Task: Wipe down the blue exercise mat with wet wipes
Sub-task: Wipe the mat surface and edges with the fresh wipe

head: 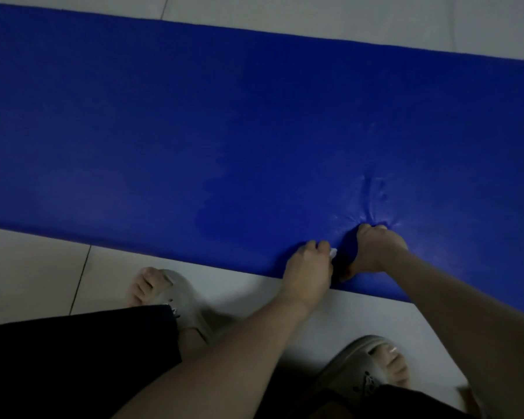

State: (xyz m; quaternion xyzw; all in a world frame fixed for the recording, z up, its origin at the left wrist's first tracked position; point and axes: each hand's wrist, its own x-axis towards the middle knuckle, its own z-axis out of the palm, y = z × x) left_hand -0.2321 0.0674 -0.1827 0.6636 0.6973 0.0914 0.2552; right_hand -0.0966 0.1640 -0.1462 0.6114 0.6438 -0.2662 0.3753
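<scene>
The blue exercise mat [194, 116] lies flat across the pale tiled floor, running from left to right. Its right part looks brighter and damp, with a ragged boundary near the middle. My left hand [307, 267] is curled at the mat's near edge and holds a white wet wipe [333, 253], of which only a small corner shows. Just to its right, my right hand [375, 251] digs its curled fingers into the mat with the thumb by the near edge. Creases radiate from the fingertips.
Pale floor tiles [37, 267] border the mat on the near and far sides. My feet in grey slippers stand close to the near edge, the left slipper [179, 294] and the right slipper [366, 364]. Dark shorts [73, 358] fill the lower left.
</scene>
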